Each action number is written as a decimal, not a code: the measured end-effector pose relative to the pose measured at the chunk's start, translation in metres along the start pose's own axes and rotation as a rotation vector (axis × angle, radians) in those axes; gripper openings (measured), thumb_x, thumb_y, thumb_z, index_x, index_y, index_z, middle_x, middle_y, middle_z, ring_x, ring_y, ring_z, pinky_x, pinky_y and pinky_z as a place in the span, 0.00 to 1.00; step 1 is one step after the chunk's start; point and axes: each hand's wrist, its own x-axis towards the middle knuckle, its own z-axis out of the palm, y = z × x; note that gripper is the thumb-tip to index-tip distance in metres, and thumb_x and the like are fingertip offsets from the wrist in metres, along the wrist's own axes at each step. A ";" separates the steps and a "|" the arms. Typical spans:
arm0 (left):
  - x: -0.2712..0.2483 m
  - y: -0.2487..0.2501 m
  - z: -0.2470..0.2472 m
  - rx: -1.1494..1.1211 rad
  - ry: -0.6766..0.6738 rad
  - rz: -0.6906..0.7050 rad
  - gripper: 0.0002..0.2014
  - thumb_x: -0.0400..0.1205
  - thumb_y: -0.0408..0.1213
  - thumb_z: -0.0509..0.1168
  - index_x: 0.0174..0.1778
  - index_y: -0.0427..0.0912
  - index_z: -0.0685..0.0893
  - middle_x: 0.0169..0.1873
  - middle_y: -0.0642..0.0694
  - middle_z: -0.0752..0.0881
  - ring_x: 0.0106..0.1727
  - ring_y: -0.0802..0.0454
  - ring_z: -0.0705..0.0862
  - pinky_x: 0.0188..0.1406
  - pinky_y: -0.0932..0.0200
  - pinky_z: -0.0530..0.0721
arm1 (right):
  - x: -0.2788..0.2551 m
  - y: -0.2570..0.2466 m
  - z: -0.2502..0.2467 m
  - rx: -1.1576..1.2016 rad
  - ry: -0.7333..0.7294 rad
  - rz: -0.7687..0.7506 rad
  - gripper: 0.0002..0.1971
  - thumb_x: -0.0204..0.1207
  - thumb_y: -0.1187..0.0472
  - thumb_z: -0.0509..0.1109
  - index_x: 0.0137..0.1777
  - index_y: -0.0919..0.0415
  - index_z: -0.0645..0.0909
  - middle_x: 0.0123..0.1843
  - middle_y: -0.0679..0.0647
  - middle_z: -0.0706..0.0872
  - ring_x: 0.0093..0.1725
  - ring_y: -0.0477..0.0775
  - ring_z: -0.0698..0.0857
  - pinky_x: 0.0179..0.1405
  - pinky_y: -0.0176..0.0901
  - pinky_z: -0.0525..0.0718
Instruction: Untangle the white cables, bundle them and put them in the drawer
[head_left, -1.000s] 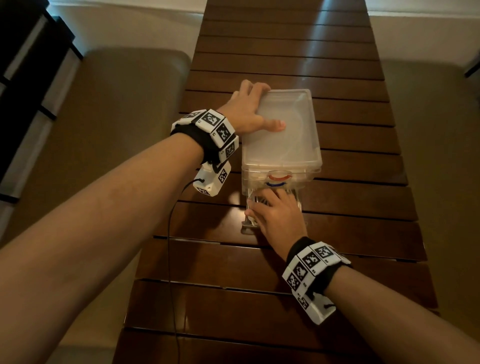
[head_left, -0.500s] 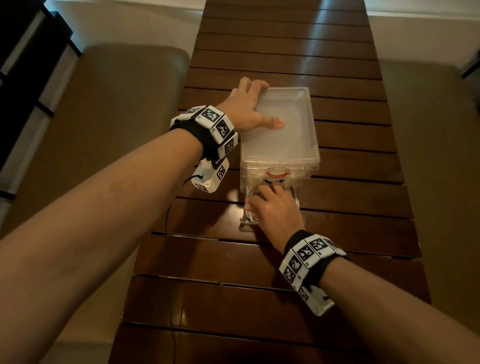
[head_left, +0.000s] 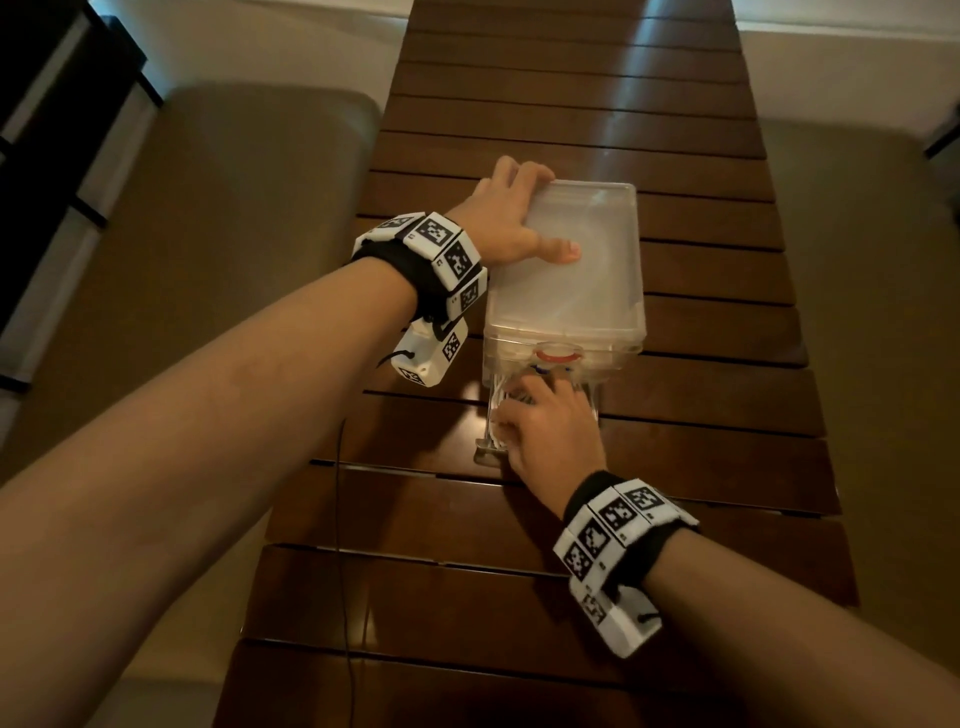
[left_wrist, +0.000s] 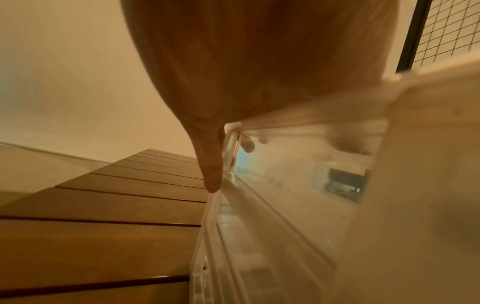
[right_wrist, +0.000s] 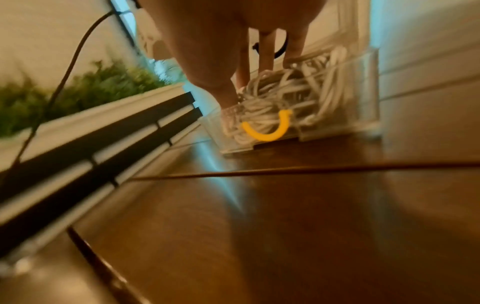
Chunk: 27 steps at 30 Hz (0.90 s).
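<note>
A clear plastic drawer box (head_left: 566, 280) stands on the slatted wooden table (head_left: 571, 104). My left hand (head_left: 498, 218) holds its far left corner, thumb flat on the lid and fingers hooked over the edge; the left wrist view shows this hand (left_wrist: 259, 61) on the box (left_wrist: 298, 185). The bottom drawer (head_left: 485, 447) is pulled partly out. White cables (head_left: 501, 400) lie bundled inside it. My right hand (head_left: 545, 421) covers the drawer, its fingers (right_wrist: 267, 51) pressing down on the cables (right_wrist: 259, 96). The drawer's front (right_wrist: 358, 107) carries a yellow handle (right_wrist: 267, 133).
Upper drawers show a red handle (head_left: 558, 356) and a blue one (head_left: 540, 370). A thin black wire (head_left: 340, 519) trails from my left wrist down the table. Beige cushions (head_left: 234, 260) flank the table, and a dark shelf (head_left: 52, 130) stands at far left.
My right hand has slid a little toward the box over the drawer, and the drawer sits slightly farther in. The left hand keeps its hold on the box.
</note>
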 end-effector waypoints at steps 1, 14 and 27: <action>0.000 0.000 0.000 0.003 -0.004 0.002 0.47 0.71 0.62 0.73 0.80 0.47 0.60 0.73 0.44 0.63 0.74 0.43 0.66 0.73 0.42 0.71 | 0.000 -0.003 0.000 0.023 -0.002 0.038 0.06 0.67 0.56 0.79 0.45 0.51 0.89 0.57 0.51 0.85 0.53 0.59 0.82 0.52 0.56 0.81; -0.004 -0.015 -0.009 -0.042 0.030 -0.065 0.46 0.72 0.62 0.73 0.80 0.47 0.60 0.72 0.43 0.63 0.72 0.42 0.68 0.74 0.40 0.71 | 0.011 -0.010 -0.018 -0.204 -0.204 0.043 0.16 0.74 0.53 0.73 0.59 0.59 0.84 0.64 0.58 0.80 0.63 0.62 0.78 0.63 0.54 0.76; -0.002 -0.011 -0.004 -0.071 0.038 -0.050 0.45 0.71 0.60 0.74 0.79 0.47 0.62 0.70 0.45 0.64 0.72 0.43 0.69 0.74 0.41 0.72 | 0.015 0.000 -0.019 0.002 -0.289 0.107 0.08 0.77 0.61 0.70 0.47 0.49 0.89 0.55 0.49 0.84 0.58 0.55 0.80 0.59 0.54 0.76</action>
